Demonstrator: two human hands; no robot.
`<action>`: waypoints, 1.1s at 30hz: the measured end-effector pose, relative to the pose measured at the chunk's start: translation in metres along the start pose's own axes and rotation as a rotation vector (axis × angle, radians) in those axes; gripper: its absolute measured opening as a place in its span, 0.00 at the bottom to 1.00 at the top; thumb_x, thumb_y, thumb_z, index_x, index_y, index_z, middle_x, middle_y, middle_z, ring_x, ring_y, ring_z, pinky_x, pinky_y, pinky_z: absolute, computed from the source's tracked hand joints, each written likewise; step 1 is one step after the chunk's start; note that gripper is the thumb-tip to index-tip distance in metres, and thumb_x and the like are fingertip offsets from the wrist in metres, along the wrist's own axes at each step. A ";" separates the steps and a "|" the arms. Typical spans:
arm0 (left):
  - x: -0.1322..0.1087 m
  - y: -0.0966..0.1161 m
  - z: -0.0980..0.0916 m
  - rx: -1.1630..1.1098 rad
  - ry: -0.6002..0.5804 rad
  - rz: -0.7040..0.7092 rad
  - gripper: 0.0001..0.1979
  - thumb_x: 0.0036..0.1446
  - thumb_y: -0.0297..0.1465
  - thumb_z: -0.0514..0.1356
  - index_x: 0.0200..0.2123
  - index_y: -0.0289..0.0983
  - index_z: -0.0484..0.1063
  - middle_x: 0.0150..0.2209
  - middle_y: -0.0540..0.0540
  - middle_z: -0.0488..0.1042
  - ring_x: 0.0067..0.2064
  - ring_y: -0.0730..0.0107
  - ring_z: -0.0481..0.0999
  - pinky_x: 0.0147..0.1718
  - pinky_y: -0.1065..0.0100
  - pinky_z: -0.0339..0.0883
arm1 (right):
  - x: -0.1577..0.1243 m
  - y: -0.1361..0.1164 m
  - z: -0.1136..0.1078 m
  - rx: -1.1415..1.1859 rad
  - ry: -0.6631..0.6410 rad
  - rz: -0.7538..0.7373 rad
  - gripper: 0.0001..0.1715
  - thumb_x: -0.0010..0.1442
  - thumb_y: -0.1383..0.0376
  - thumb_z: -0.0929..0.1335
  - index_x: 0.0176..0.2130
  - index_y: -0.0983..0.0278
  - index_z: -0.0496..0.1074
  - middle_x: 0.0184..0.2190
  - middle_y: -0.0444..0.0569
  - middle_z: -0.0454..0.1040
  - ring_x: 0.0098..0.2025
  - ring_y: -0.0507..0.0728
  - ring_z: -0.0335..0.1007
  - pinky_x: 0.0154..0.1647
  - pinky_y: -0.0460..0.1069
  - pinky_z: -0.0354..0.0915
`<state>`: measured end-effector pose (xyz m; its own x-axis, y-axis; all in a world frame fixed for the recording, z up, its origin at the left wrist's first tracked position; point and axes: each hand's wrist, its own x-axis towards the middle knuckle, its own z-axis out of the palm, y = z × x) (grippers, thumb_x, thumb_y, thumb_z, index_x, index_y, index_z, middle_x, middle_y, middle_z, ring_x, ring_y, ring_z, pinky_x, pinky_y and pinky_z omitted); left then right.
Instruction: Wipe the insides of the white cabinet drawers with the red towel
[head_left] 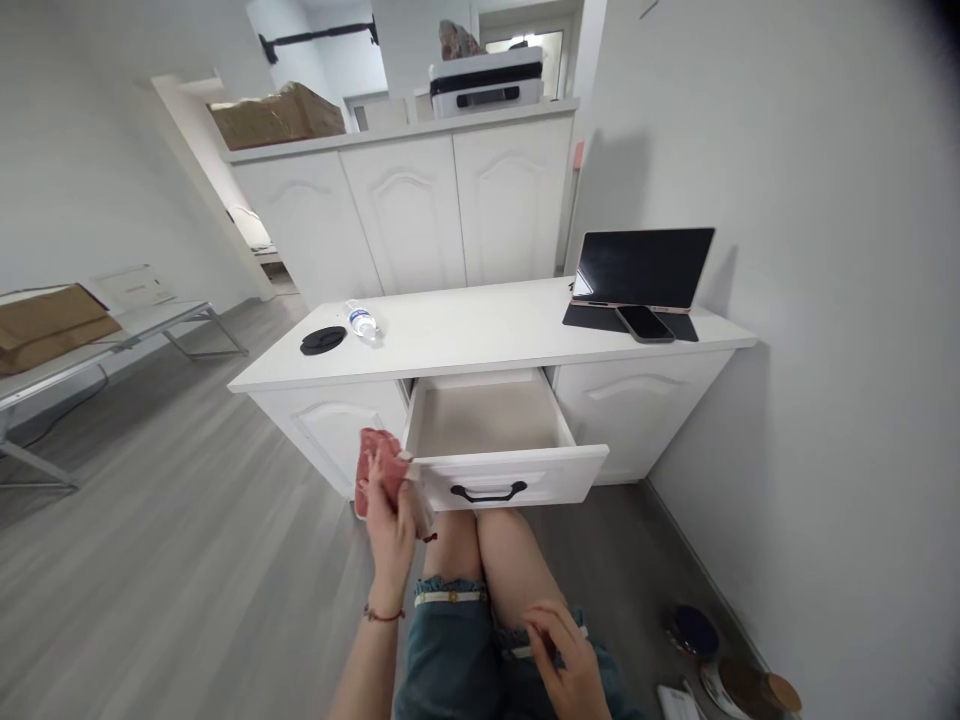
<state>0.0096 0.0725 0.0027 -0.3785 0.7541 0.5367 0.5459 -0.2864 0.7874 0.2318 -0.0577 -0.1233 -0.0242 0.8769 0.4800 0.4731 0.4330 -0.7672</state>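
My left hand (390,505) is closed on a pinkish-red cloth (370,448), which also has a pale part hanging on its right side. Cloth and hand are at the left end of the front of a pulled-out white drawer (491,475). A black handle (489,494) is fixed on that drawer front, and the drawer's inside shows a bare pale bottom. Over my lap, my right hand (566,655) is loosely bent with its fingers partly apart, and I see nothing in it.
On the white cabinet top (465,325) are a black round object (323,340), a clear plastic bottle (363,322), a tablet (643,268) on a stand and a phone (645,324). Several items, including a dark blue round lid (694,631), lie on the floor at right, near the wall.
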 end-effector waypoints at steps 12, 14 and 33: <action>-0.009 0.000 0.060 0.471 -0.111 0.425 0.13 0.58 0.32 0.53 0.44 0.33 0.68 0.51 0.33 0.71 0.59 0.50 0.61 0.61 0.41 0.37 | 0.045 0.014 -0.051 -0.171 0.273 0.039 0.09 0.63 0.65 0.62 0.41 0.58 0.70 0.37 0.51 0.74 0.39 0.58 0.72 0.38 0.52 0.70; -0.012 0.003 0.064 0.468 -0.104 0.432 0.13 0.58 0.32 0.53 0.44 0.33 0.68 0.51 0.33 0.71 0.59 0.50 0.62 0.61 0.42 0.38 | 0.073 0.018 -0.067 -0.248 0.393 0.036 0.11 0.63 0.64 0.62 0.44 0.59 0.70 0.39 0.52 0.73 0.41 0.59 0.70 0.41 0.54 0.69; -0.048 0.049 0.132 0.382 -0.234 0.475 0.09 0.55 0.30 0.56 0.40 0.37 0.70 0.54 0.37 0.71 0.58 0.53 0.64 0.61 0.46 0.42 | 0.160 0.039 -0.113 -0.082 0.276 0.148 0.26 0.66 0.53 0.57 0.60 0.57 0.59 0.56 0.53 0.68 0.58 0.60 0.62 0.57 0.61 0.60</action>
<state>0.1535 0.1006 -0.0242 0.1189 0.7181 0.6858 0.8574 -0.4226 0.2938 0.3465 0.0763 -0.0284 0.2844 0.8345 0.4719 0.5234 0.2772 -0.8057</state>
